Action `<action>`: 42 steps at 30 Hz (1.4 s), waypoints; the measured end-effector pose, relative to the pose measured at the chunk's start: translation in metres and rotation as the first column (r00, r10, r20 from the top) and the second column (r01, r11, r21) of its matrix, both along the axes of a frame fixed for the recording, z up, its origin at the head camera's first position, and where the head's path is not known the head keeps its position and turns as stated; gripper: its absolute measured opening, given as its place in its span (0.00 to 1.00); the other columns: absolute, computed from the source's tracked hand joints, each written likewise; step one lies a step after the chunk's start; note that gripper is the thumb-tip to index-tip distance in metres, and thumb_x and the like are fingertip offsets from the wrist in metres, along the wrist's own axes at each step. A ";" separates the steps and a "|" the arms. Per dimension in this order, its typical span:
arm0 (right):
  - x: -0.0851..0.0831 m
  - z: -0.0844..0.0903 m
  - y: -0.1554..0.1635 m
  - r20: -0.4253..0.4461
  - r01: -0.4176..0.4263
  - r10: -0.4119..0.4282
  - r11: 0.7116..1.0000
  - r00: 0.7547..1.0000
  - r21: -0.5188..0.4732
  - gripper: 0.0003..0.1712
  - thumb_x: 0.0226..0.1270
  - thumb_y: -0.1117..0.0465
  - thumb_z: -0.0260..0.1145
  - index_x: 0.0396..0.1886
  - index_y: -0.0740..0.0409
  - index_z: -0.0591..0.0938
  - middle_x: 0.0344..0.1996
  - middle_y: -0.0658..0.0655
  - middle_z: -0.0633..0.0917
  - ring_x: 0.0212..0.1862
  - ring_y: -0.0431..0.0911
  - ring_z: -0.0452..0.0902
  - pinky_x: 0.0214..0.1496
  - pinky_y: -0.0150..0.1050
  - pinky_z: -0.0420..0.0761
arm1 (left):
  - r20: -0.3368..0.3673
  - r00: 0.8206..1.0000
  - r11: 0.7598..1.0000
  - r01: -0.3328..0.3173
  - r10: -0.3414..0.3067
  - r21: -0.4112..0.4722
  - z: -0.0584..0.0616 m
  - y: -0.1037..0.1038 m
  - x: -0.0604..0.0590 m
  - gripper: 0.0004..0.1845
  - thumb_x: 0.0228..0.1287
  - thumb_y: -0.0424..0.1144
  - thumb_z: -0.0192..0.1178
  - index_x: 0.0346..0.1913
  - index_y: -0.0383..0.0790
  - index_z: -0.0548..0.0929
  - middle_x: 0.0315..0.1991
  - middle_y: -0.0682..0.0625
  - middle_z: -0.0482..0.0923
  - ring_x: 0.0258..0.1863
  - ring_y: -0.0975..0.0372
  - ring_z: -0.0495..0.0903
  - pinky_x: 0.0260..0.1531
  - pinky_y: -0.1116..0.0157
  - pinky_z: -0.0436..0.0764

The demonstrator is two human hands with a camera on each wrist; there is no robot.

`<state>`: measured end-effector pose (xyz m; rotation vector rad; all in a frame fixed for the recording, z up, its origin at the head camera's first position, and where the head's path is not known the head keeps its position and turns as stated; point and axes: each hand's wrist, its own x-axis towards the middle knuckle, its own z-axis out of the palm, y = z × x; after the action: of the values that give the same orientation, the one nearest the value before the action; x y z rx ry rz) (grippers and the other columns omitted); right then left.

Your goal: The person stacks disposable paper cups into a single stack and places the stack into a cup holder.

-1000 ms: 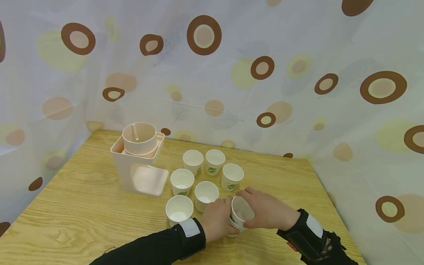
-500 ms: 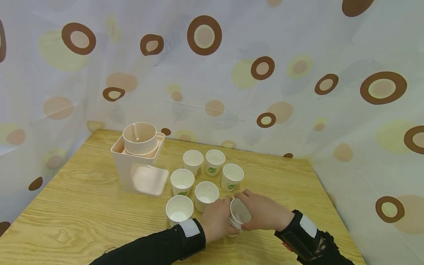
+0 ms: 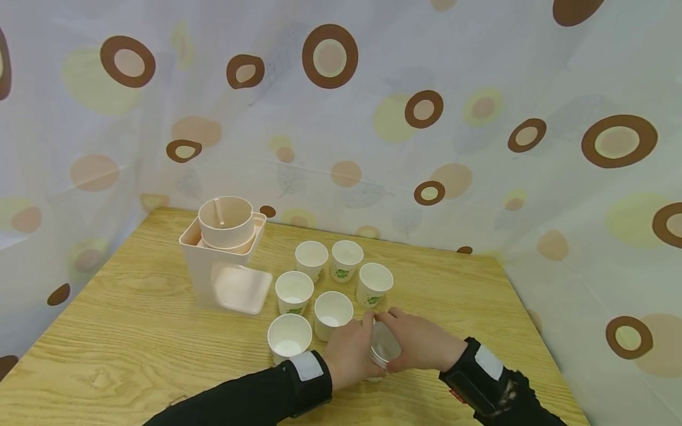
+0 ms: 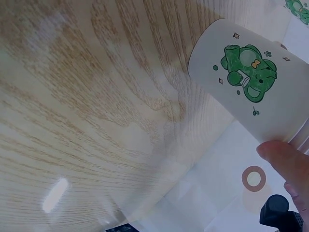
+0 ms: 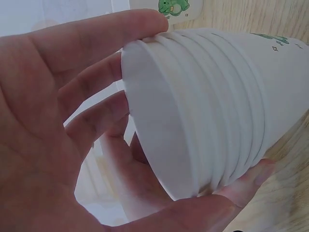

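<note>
— Six loose paper cups (image 3: 331,287) stand upright on the wooden table (image 3: 133,331), mouths up, grouped right of the beige cup dispenser (image 3: 224,254). Contents?

— Nothing I can make out inside them; the interiors look white. The dispenser carries a round tub in its top opening, with a flat shelf at its foot.

— And the nested cups?

— One stack of cups (image 3: 382,350) lies tilted near the front edge of the table, between both hands, just in front of the nearest loose cups. From the right wrist view, several rims sit one inside another, and a green cartoon print shows on the outer wall.

— State of the hands?

— Right hand (image 3: 421,342): fingers curled over the rims, thumb under the stack, palm facing the mouth of the top cup. It grips the stack. Left hand (image 3: 348,354): wrapped around the stack's lower end from the other side; the left wrist view shows a fingertip against the printed wall. Both sleeves are black.
</note>
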<state>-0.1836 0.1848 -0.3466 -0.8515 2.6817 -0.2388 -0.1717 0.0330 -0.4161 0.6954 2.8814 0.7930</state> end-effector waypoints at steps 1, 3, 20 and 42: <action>0.000 0.000 0.000 0.004 0.002 -0.002 1.000 1.000 0.001 0.47 0.38 0.52 0.77 0.59 0.63 0.70 0.46 0.60 0.77 0.39 0.48 0.77 0.40 0.43 0.79 | -0.001 1.000 1.000 -0.002 0.002 -0.003 0.000 0.000 0.000 0.50 0.36 0.54 0.75 0.61 0.34 0.63 0.42 0.44 0.81 0.40 0.58 0.80 0.38 0.65 0.79; -0.002 0.001 0.002 0.015 0.007 -0.007 1.000 1.000 0.003 0.47 0.38 0.50 0.77 0.60 0.63 0.70 0.48 0.60 0.78 0.40 0.48 0.77 0.40 0.44 0.79 | -0.009 1.000 1.000 -0.003 0.003 -0.012 0.000 0.001 0.000 0.50 0.36 0.55 0.75 0.61 0.35 0.63 0.42 0.45 0.81 0.40 0.58 0.80 0.37 0.64 0.78; -0.081 -0.015 0.016 -0.055 0.251 -0.257 0.963 0.965 -0.098 0.38 0.59 0.49 0.65 0.63 0.65 0.66 0.60 0.68 0.70 0.62 0.61 0.67 0.59 0.54 0.71 | -0.062 0.998 1.000 -0.013 0.012 -0.018 -0.002 0.002 -0.002 0.48 0.34 0.56 0.75 0.63 0.48 0.66 0.36 0.47 0.77 0.36 0.59 0.76 0.30 0.67 0.74; -0.116 -0.054 0.008 -0.034 0.321 -0.324 0.944 0.945 -0.075 0.46 0.50 0.52 0.72 0.65 0.70 0.64 0.58 0.71 0.71 0.57 0.61 0.70 0.57 0.54 0.72 | -0.167 0.983 0.997 0.068 -0.075 -0.043 0.000 0.007 0.004 0.49 0.40 0.51 0.74 0.65 0.37 0.63 0.57 0.45 0.70 0.53 0.55 0.73 0.54 0.62 0.74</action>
<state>-0.2992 0.1926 -0.4003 -0.4336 2.8613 -0.3923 -0.1680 0.0404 -0.4158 0.8976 2.9911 0.7016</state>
